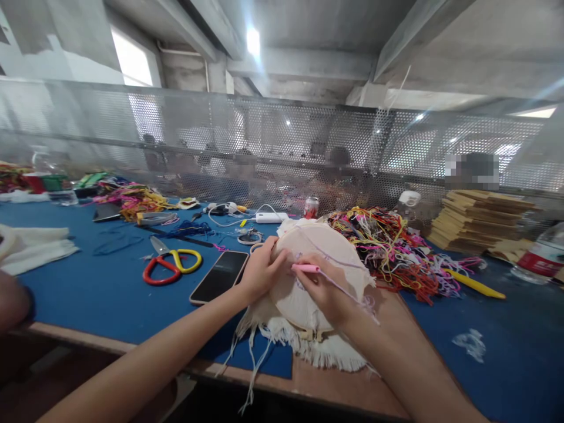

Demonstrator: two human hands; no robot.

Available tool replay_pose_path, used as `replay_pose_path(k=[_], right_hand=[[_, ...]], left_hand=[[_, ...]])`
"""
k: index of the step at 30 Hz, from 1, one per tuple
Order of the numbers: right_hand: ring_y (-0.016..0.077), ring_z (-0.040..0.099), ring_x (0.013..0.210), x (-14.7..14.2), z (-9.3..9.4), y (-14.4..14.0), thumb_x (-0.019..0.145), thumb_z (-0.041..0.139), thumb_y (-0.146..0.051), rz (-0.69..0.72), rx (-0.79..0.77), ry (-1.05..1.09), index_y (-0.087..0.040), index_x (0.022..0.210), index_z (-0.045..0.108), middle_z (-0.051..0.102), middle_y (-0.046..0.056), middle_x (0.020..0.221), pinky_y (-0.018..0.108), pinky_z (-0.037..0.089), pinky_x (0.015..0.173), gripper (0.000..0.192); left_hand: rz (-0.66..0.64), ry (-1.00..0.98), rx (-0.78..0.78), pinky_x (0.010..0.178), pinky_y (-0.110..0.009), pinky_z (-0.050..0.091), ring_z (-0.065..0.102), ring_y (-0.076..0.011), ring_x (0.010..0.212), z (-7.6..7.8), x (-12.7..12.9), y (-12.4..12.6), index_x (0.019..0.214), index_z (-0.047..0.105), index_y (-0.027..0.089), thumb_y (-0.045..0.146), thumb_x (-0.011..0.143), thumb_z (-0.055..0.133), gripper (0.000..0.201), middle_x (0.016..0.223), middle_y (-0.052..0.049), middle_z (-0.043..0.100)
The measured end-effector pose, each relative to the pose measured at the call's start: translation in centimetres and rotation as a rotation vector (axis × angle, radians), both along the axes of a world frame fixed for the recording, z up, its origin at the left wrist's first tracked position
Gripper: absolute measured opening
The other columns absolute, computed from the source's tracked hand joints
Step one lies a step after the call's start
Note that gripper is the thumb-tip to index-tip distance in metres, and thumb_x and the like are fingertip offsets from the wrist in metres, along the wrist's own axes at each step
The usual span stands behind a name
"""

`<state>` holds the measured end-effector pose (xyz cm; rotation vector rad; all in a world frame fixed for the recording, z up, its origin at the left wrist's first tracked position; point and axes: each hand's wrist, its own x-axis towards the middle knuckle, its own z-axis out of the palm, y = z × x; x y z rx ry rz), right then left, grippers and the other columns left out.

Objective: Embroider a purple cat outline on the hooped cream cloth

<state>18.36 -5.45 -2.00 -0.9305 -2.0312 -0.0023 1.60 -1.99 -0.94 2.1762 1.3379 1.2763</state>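
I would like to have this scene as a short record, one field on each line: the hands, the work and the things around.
Left hand: at the left edge of the hooped cloth
Right hand: holding a pink pen-like tool over the cloth
Cloth: pale, fringed, lavender yarn across it
Left side: scissors, dark-screened phone
Right side: tangled yarn pile, yellow tool
Beyond: drink can

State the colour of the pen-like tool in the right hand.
The pen-like tool in the right hand is pink, shown in the head view.
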Motion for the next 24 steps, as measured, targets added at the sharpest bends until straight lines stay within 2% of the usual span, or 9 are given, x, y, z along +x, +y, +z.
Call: replay_pose_path(k=[6, 10, 15, 20, 24], right_hand=[[0.016, 0.059, 0.085, 0.9, -0.6, 0.4, 0.09, 0.042, -0.031, 0.014, -0.021, 0.204, -0.018, 0.098, 0.057, 0.057, 0.007, 0.095, 0.028, 0.047, 0.074, 0.021], [0.0183, 0.057, 0.09, 1.3, -0.5, 0.4, 0.09, 0.042, -0.032, -0.001, 0.012, 0.203, -0.018, 0.098, 0.06, 0.056, 0.009, 0.095, 0.032, 0.048, 0.079, 0.024], [0.019, 0.06, 0.087, 1.4, -0.5, 0.4, 0.091, 0.041, -0.031, 0.051, 0.013, 0.257, -0.019, 0.097, 0.059, 0.059, 0.01, 0.096, 0.034, 0.051, 0.077, 0.023], [0.0197, 0.058, 0.096, 1.5, -0.6, 0.4, 0.091, 0.041, -0.028, 0.084, 0.019, 0.283, -0.019, 0.099, 0.055, 0.058, 0.01, 0.1, 0.038, 0.049, 0.083, 0.019], [0.0175, 0.059, 0.094, 1.3, -0.6, 0.4, 0.092, 0.041, -0.028, 0.106, 0.021, 0.28, -0.019, 0.1, 0.054, 0.058, 0.01, 0.1, 0.034, 0.05, 0.08, 0.018]], left_hand=[[0.007, 0.012, -0.006, 0.069, -0.027, 0.039, 0.054, -0.0165, 0.071, -0.3, -0.1, 0.4, 0.094, 0.051, 0.018, 0.038, 0.084, 0.043, 0.023, 0.08, -0.002, 0.061], [-0.012, -0.003, -0.001, 0.07, -0.028, 0.039, 0.055, -0.0172, 0.075, -0.4, -0.1, 0.5, 0.094, 0.051, 0.018, 0.038, 0.084, 0.043, 0.024, 0.084, -0.003, 0.061], [-0.028, -0.023, -0.014, 0.072, -0.028, 0.039, 0.054, -0.017, 0.077, -0.5, 0.0, 0.6, 0.093, 0.052, 0.017, 0.036, 0.084, 0.043, 0.022, 0.084, -0.003, 0.061], [-0.013, -0.012, -0.018, 0.072, -0.028, 0.039, 0.054, -0.0171, 0.076, -0.6, -0.1, 0.7, 0.094, 0.052, 0.018, 0.037, 0.084, 0.043, 0.023, 0.085, -0.003, 0.061], [-0.008, 0.001, -0.023, 0.07, -0.027, 0.038, 0.053, -0.0168, 0.074, -0.6, 0.0, 0.8, 0.094, 0.052, 0.018, 0.037, 0.084, 0.042, 0.024, 0.082, -0.003, 0.06]])
